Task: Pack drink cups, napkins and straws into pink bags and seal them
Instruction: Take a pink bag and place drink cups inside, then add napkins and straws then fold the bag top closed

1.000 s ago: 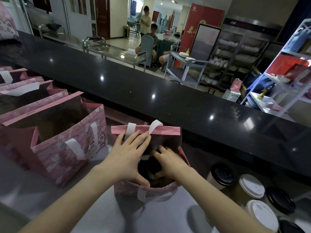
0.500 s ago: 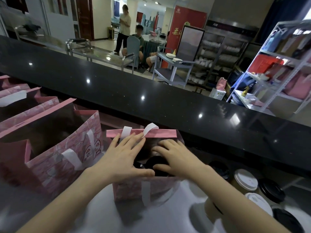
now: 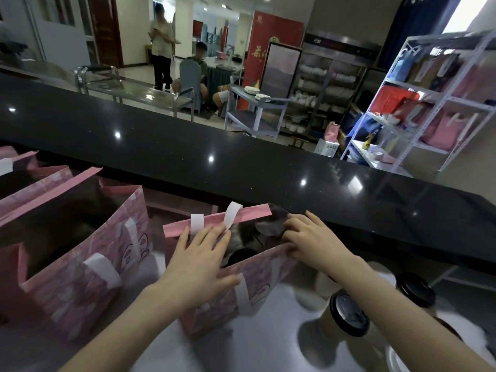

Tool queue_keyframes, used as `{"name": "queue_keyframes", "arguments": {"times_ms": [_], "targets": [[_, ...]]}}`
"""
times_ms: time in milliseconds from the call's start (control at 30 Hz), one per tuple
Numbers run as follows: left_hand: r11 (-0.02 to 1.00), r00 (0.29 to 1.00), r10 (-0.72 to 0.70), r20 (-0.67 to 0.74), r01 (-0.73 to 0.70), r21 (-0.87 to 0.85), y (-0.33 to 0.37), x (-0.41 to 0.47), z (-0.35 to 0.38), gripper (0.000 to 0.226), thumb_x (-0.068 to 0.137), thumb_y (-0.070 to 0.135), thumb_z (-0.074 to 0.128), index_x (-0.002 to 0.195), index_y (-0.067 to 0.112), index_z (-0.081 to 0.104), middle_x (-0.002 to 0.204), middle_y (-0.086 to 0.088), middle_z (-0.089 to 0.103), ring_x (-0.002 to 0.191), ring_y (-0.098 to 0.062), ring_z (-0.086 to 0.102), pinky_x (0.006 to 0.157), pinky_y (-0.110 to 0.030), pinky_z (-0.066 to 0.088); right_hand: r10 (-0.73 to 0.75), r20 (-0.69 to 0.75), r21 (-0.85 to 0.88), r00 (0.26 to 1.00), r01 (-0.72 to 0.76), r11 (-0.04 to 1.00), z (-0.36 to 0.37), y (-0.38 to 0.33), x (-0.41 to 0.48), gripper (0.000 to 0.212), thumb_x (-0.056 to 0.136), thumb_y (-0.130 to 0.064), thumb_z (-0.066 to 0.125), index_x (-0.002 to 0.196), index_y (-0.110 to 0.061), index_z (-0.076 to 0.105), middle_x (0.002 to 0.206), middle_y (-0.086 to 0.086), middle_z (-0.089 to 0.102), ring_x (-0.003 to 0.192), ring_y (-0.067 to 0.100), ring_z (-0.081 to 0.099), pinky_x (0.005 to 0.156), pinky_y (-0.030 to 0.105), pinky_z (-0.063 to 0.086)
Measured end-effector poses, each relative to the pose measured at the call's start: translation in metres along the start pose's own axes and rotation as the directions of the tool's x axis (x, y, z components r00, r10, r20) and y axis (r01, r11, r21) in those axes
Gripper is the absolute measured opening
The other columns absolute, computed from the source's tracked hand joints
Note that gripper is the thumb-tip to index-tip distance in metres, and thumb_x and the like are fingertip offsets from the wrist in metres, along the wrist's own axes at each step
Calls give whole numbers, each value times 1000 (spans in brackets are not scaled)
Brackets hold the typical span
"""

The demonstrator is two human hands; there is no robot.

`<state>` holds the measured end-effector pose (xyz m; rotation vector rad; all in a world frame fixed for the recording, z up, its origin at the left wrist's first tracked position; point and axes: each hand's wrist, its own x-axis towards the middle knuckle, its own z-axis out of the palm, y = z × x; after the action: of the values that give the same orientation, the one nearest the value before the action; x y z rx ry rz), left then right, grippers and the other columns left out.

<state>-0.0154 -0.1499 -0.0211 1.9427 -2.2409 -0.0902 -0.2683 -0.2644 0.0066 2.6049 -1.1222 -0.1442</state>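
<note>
Pink bag (image 3: 214,299) between hands: left hand (image 3: 198,267) flat, fingers spread on top; right hand (image 3: 311,240) pinching right rim.

Black glossy counter (image 3: 241,167) running 9 to 3 o'clock, ceiling lights reflected as white spots. Beyond, at 12: pale tiled floor (image 3: 212,119), steel trolley (image 3: 139,89), grey cart (image 3: 255,114) with plates, red banner (image 3: 271,38). At 11: dark wood door (image 3: 104,30), one person standing (image 3: 162,55), another seated (image 3: 200,65) at a table. At 1: glass-front cabinet (image 3: 324,84) of white crockery. At 2: white metal shelving (image 3: 434,103) with bags, bright window (image 3: 472,12) above.
</note>
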Motion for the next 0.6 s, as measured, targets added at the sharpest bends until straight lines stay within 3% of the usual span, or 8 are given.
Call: {"name": "queue_keyframes", "arguments": {"times_ms": [133, 233, 300, 367, 433, 500, 600], "targets": [[997, 997, -76, -15, 76, -10, 16, 1, -3, 90, 83, 76, 34, 153, 30, 1, 161, 8, -3, 148, -17, -4, 118, -51, -4, -34, -72, 43, 997, 37, 998, 3, 4, 2, 35, 85, -30, 62, 119, -22, 62, 138, 1, 48, 143, 20, 25, 118, 40, 9], [994, 987, -106, -121, 103, -32, 34, 4, -13, 77, 81, 71, 49, 147, 34, 30, 159, 6, 13, 148, -18, 3, 118, -51, 1, -51, -188, 168, 981, 84, 982, 1, 4, -16, 33, 85, -25, 63, 118, -19, 64, 137, 3, 52, 139, 22, 35, 117, 39, 17], [993, 971, -106, -212, 91, -80, 54, 5, -20, 63, 78, 61, 63, 134, 33, 51, 154, 3, 30, 146, -20, 16, 118, -50, 8, -37, -267, 279, 963, 114, 954, -3, 9, -37, 31, 87, -26, 65, 116, -17, 65, 131, 3, 57, 129, 23, 46, 111, 39, 33], [989, 947, -72, -312, 28, -145, 80, 10, -23, 50, 76, 48, 74, 120, 27, 64, 139, 2, 49, 133, -22, 39, 111, -47, 29, -10, -273, 366, 962, 114, 924, -9, 21, -64, 28, 89, -30, 63, 115, -19, 65, 121, 0, 61, 115, 19, 54, 97, 34, 44], [963, 937, -1, -351, -94, -253, 113, 19, -22, 35, 75, 35, 78, 108, 26, 69, 118, 8, 61, 110, -15, 57, 94, -37, 47, 34, -222, 430, 974, 66, 900, -9, 40, -94, 22, 91, -33, 58, 108, -21, 67, 108, -2, 65, 101, 17, 58, 86, 35, 48], [905, 956, 85, -281, -192, -379, 155, 31, -17, 24, 78, 29, 76, 102, 29, 71, 104, 15, 65, 99, -5, 62, 87, -30, 51, 106, -177, 466, 979, -12, 885, -5, 65, -126, 20, 92, -36, 56, 101, -24, 68, 96, -4, 68, 92, 19, 61, 79, 37, 49], [859, 953, 233, -194, -295, -417, 219, 56, 4, 15, 83, 31, 70, 98, 31, 71, 94, 19, 67, 92, 4, 60, 83, -26, 50, 246, -149, 495, 958, -143, 857, 7, 113, -178, 17, 91, -40, 56, 96, -28, 67, 87, -9, 67, 84, 13, 61, 74, 36, 50]]}}
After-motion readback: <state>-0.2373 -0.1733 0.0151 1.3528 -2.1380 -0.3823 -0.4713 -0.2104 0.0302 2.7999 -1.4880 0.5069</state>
